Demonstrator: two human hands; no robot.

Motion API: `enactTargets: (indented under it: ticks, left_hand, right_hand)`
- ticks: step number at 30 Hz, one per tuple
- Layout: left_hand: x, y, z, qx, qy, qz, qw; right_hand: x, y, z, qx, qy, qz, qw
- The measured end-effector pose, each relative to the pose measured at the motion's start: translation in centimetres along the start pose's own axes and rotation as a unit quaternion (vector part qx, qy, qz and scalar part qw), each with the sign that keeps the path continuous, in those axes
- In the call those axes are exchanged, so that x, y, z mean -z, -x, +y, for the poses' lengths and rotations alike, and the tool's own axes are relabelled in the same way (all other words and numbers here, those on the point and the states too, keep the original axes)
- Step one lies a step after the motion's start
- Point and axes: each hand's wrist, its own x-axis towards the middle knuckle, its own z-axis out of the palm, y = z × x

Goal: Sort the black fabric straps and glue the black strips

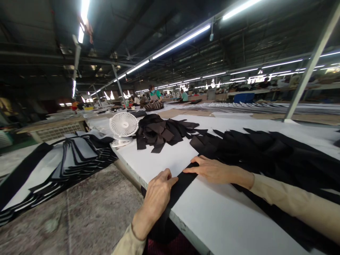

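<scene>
Your left hand (156,193) is on a black strip (183,184) at the near edge of the white table (217,207), knuckles bent and one fingertip reaching onto the cloth from its left side. Whether those fingers are clamped on it or only pressing, you cannot tell from here, as their undersides are hidden.

Your right hand (216,171) comes in from the right, farther in from that edge. Its fingertips touch the same strip, with thumb and forefinger apart and nothing pinched between them. The strip itself slants over the tabletop between your two hands — its lower part runs over the near edge and hangs down in front of you.

Beyond your right wrist, many black strips (265,152) lie overlapped along the right side of the table. Past your left hand, toward the table's far left corner, stands a white fan (123,124); just to its right is a loose heap (162,131) of black pieces.

On your left, beside the table, a mottled surface (92,209) carries a fanned stack (79,152) of black, grey and white pieces along its far edge. Farther off, a co-worker (154,92) in green sleeves stands behind a striped bundle (154,106) — well apart from your hands. Tube lamps (183,41) run overhead.
</scene>
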Motion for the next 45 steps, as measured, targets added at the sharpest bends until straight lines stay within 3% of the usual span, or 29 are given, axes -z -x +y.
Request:
enactTargets:
  ticks: [3,5,10,15,17,23,27,29,34,39,45]
  left_hand:
    - [-0.1,-1.1,0.6,0.004,-0.008,-0.006,1.0]
    - [-0.4,-2.5,1.1,0.001,-0.011,-0.008,1.0]
    - [-1.0,-5.1,1.4,0.012,0.059,-0.001,0.998]
    - [0.2,-2.4,0.1,0.103,0.172,0.002,0.98]
    - [0.5,-0.9,-0.2,0.111,0.192,-0.005,0.975]
    - [-0.3,1.3,0.0,0.046,0.12,0.033,0.991]
    - [-0.2,1.4,-0.1,0.025,0.055,0.019,0.998]
    - [0.0,1.0,-0.1,0.023,0.047,0.008,0.999]
    - [-0.3,-1.9,0.8,0.019,0.027,-0.005,0.999]
    - [-0.8,-4.3,1.3,0.023,0.051,-0.002,0.998]
    - [0.5,-1.2,0.1,0.122,0.185,0.007,0.975]
  right_hand:
    - [-0.2,-0.2,0.1,-0.032,0.004,0.08,0.996]
    - [-0.8,-0.4,0.2,-0.013,-0.015,0.119,0.993]
    - [-2.6,-0.5,0.4,0.001,-0.048,0.119,0.992]
    - [-2.4,-0.3,0.4,0.003,-0.043,0.093,0.995]
    - [-1.9,-0.4,0.3,0.002,-0.049,0.076,0.996]
    - [-0.8,-0.4,-0.6,0.005,-0.024,0.018,1.0]
    - [0.3,-0.3,-1.4,0.035,0.023,-0.035,0.999]
    - [0.6,-0.3,-1.4,0.033,0.02,-0.023,0.999]
    - [-0.1,-0.6,-0.6,-0.011,-0.01,0.103,0.995]
    - [-1.6,-0.9,-0.1,0.008,-0.079,0.068,0.995]
    - [-2.2,-0.6,-0.1,-0.016,-0.093,0.06,0.994]
